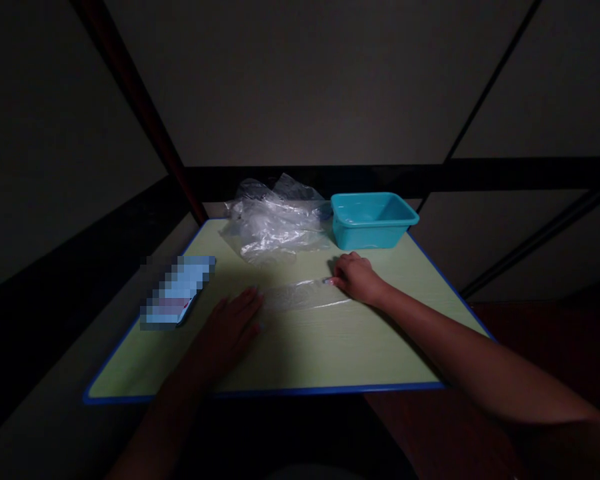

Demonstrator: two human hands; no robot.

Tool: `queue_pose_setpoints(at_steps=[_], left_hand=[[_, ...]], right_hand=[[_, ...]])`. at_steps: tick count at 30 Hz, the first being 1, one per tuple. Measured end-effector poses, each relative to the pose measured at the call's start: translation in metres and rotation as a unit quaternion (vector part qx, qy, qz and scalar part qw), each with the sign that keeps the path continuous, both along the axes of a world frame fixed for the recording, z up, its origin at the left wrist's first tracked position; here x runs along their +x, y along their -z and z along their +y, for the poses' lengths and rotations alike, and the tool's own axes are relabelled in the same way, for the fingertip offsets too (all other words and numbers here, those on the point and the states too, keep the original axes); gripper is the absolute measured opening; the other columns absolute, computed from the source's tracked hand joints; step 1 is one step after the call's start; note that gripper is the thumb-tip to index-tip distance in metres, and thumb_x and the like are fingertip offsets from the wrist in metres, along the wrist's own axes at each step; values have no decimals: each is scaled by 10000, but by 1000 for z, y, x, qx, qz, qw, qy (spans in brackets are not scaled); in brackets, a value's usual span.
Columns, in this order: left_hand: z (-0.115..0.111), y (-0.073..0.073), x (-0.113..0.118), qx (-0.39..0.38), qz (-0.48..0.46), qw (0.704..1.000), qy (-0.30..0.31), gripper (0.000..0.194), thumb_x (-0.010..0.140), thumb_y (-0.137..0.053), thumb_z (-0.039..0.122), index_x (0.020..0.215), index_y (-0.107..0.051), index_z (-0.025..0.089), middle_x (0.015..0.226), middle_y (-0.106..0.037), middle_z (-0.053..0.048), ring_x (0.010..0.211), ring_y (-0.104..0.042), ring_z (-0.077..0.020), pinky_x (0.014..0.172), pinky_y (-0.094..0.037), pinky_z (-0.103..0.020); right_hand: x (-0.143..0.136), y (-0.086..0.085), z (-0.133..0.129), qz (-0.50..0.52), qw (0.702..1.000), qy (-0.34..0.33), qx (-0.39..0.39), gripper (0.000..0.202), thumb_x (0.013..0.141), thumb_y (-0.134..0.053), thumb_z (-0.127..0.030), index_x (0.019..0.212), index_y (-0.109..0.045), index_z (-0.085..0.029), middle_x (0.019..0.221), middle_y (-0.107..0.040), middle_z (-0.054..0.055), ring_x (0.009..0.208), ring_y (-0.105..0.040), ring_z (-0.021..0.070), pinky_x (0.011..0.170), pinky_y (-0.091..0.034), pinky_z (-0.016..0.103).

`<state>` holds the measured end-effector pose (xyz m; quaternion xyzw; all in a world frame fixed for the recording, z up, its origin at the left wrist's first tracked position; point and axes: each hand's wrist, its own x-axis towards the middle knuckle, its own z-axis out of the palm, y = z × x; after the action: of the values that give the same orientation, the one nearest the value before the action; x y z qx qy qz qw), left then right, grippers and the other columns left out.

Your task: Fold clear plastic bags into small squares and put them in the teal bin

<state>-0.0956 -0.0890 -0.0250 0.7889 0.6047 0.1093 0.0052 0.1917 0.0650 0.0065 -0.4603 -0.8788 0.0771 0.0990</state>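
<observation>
A flat strip of clear plastic, perhaps a folded bag, lies across the middle of the table. My left hand rests with fingers stretched out at the strip's left end. At its right end is my right hand, fingers curled in and the thumb pressed near the plastic's upper edge. What those curled fingers hold, if anything, is hidden. Behind the strip sits a crumpled heap of clear plastic bags. A turquoise plastic basin stands just beyond my right hand.
The pale green table has a blue edge. Near its left side lies a phone-like flat object, blurred out by pixelation. A wall rises close behind the table, and another surface is at the left. The scene is dim.
</observation>
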Motion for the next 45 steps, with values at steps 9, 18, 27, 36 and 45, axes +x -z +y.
queue_pose_setpoints(at_steps=[9, 18, 27, 36, 45], left_hand=[[2, 1, -5, 19, -9, 1000, 15, 516, 947, -365, 399, 1391, -496, 169, 1477, -438, -114, 1387, -370, -289, 1114, -329, -507], [3, 5, -7, 26, -21, 999, 16, 556, 959, -309, 465, 1391, -501, 172, 1458, -466, -112, 1362, -407, -300, 1099, -350, -523], [5, 7, -8, 22, -18, 1000, 10, 580, 968, -277, 485, 1407, -478, 164, 1464, -456, -118, 1365, -406, -286, 1095, -366, -495], [4, 8, -4, 30, -23, 999, -15, 559, 957, -334, 447, 1412, -467, 151, 1467, -444, -119, 1353, -422, -295, 1096, -371, -497], [2, 3, -1, -14, -38, 999, -26, 598, 953, -347, 476, 1466, -379, 169, 1526, -347, -114, 1385, -367, -315, 1117, -321, -526]], right_hand=[[7, 1, 2, 73, 996, -4, -59, 227, 968, -453, -295, 861, -604, -164, 775, -670, 52, 670, -564, 160, 598, -344, 249], [9, 0, 3, 101, 990, -42, -84, 203, 804, -627, -262, 637, -542, -184, 646, -570, 0, 612, -470, 132, 582, -321, 251], [11, 4, 1, 133, 984, -29, -114, 204, 837, -549, -316, 675, -497, -203, 595, -508, -33, 573, -448, 121, 540, -312, 231], [8, 4, 1, 150, 983, -2, -110, 182, 849, -514, -296, 699, -530, -193, 609, -542, -19, 574, -473, 128, 539, -317, 233], [10, 4, 5, 137, 983, 28, -119, 187, 798, -551, -270, 634, -557, -179, 558, -546, -11, 538, -465, 122, 526, -295, 243]])
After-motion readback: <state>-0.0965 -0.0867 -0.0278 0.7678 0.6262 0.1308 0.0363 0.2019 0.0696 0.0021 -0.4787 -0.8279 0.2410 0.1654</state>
